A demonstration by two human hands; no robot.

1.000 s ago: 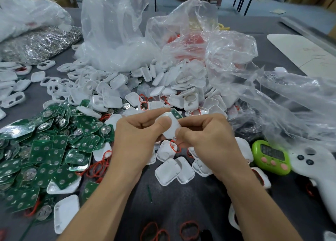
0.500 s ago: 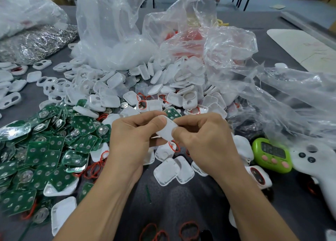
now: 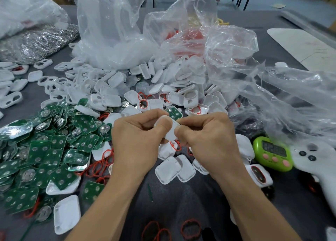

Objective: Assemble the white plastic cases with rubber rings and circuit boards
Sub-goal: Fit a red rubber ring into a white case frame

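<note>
Between the two hands, a little above the bench, is one white plastic case. The left hand pinches its left end and the right hand its right end. Its long side runs slanted from thumb to thumb, equally near both.

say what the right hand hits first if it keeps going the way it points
Likely the left hand: the right hand points at it across the white case both pinch, thumbs almost touching.
</note>
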